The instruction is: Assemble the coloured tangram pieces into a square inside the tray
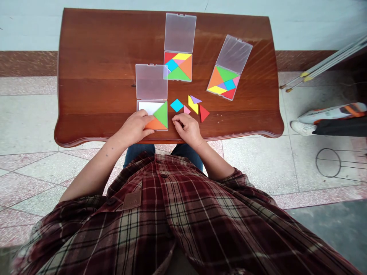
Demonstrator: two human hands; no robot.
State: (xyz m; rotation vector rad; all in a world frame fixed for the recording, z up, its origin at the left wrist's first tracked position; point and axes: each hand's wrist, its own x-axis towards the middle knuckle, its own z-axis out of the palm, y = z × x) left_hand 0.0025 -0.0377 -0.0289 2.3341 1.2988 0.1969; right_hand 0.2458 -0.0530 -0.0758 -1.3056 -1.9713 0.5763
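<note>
My left hand (137, 126) lies over the left front of a clear plastic tangram box (137, 107), its thumb at the front edge and fingers on an orange triangle (157, 124). A green triangle (163, 114) lies beside the orange one, with white bottom showing behind. To the right of the box, my right hand (189, 128) rests on the table with curled fingers; no piece shows in it. Loose beyond it lie a blue square (177, 105), a pink triangle (186, 109), a yellow parallelogram (193, 105), a purple triangle (195, 99) and a red triangle (204, 113).
Two more opened tangram boxes with pieces fitted inside, one at the back (177, 67) and one at the right (224, 83), stand on the brown wooden table (100, 76). Beyond the table's right end are crutches (323, 63) and another person's shoe (303, 128).
</note>
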